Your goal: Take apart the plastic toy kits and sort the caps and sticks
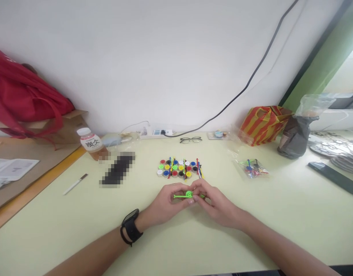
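Near the table's front, both hands hold a green plastic spinner (180,196), a long thin arrow with a round disc at its middle. My left hand (166,203) is closed around its left side, thumb tip by the disc. My right hand (219,205) pinches it just right of the disc, fingertips meeting the left thumb; part of the arrow is hidden there. Just beyond the hands stand rows of small round pieces (175,173) in red, green, white, blue, yellow and black. Several coloured plastic arrows (185,168) lie among them.
Right of the rows lies a clear bag of coloured parts (254,168). Eyeglasses (190,140) and a power strip (153,134) are by the wall. A drink bottle (92,143) and a capped pen (75,184) are leftward; a dark phone (334,178) lies far right.
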Motion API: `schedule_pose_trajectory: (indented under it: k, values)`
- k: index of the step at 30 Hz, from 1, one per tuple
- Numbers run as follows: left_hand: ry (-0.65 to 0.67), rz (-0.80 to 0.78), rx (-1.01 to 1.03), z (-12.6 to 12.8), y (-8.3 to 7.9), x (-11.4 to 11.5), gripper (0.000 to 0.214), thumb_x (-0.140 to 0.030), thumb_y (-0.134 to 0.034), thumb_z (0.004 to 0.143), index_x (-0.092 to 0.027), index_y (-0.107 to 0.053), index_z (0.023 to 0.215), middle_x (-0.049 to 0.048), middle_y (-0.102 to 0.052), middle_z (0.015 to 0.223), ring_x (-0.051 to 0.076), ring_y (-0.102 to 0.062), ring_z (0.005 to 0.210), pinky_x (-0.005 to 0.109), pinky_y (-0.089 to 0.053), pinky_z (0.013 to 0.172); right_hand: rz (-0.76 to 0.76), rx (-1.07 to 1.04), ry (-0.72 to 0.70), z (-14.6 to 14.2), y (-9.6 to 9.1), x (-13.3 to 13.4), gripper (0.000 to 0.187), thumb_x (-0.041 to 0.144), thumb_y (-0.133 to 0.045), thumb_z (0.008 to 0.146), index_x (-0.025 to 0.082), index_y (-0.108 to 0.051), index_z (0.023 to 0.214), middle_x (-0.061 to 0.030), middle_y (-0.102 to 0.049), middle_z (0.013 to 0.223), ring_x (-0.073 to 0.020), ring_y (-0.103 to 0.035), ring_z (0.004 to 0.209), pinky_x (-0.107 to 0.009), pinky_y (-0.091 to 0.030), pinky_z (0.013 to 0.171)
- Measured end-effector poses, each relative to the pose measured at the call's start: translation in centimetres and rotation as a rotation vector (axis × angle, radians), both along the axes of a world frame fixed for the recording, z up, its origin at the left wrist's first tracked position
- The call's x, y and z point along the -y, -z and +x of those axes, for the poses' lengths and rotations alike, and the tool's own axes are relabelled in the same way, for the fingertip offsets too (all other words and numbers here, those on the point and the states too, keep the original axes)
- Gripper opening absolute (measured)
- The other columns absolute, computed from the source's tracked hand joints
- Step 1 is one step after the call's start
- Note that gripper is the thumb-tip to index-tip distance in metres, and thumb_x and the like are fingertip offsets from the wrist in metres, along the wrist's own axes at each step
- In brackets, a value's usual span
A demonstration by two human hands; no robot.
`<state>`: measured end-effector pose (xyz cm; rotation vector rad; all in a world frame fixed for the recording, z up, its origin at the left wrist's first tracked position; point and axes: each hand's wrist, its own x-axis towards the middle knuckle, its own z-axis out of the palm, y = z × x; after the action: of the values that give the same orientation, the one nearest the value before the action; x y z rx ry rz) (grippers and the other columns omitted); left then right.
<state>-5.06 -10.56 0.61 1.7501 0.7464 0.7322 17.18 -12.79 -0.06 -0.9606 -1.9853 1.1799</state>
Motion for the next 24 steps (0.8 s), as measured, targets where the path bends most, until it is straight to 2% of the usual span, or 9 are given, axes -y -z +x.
schedule_pose_trajectory:
  k: [7,13,18,24]
  values:
    - [-0.017,0.113,-0.020,-0.04,0.24,0.21,0.025,-0.036,-0.065,0.099,-0.019,-0.076,0.112,0.0097,-0.075,0.110,0.022,-0.070,0.103,0.037,-0.058,0.097,0.127,0.142,0.020,0.52,0.26,-0.18,0.026,0.022,-0.048,0.101,0.026,-0.045,0.126,0.0044,-0.055,0.081,-0.0126,-0.047,0.064,-0.024,-0.036,0.060]
    - [-0.030,0.245,-0.121,-0.58,0.50,-0.06,0.020,-0.033,-0.068,0.096,-0.019,-0.077,0.107,0.0082,-0.076,0.102,0.020,-0.071,0.091,0.033,-0.061,0.087,0.150,0.169,-0.013,0.54,0.16,-0.06,0.027,0.018,-0.047,0.099,0.026,-0.046,0.125,0.0054,-0.054,0.078,-0.0123,-0.044,0.061,-0.024,-0.034,0.059]
    - [0.011,0.275,-0.101,-0.59,0.55,-0.12,0.019,-0.028,-0.065,0.097,-0.021,-0.077,0.110,0.0077,-0.076,0.106,0.019,-0.072,0.093,0.031,-0.061,0.088,0.164,0.185,-0.025,0.42,0.03,-0.18,0.026,0.017,-0.048,0.099,0.026,-0.048,0.123,0.0055,-0.056,0.076,-0.0128,-0.046,0.061,-0.024,-0.034,0.060]
    - [-0.043,0.338,-0.147,-0.78,0.74,-0.26,0.019,-0.028,-0.067,0.095,-0.021,-0.078,0.108,0.0073,-0.077,0.100,0.019,-0.070,0.089,0.031,-0.059,0.084,0.200,0.235,-0.047,0.54,0.05,-0.22,0.030,0.018,-0.047,0.099,0.026,-0.045,0.127,0.0063,-0.054,0.073,-0.0142,-0.045,0.062,-0.024,-0.035,0.062]
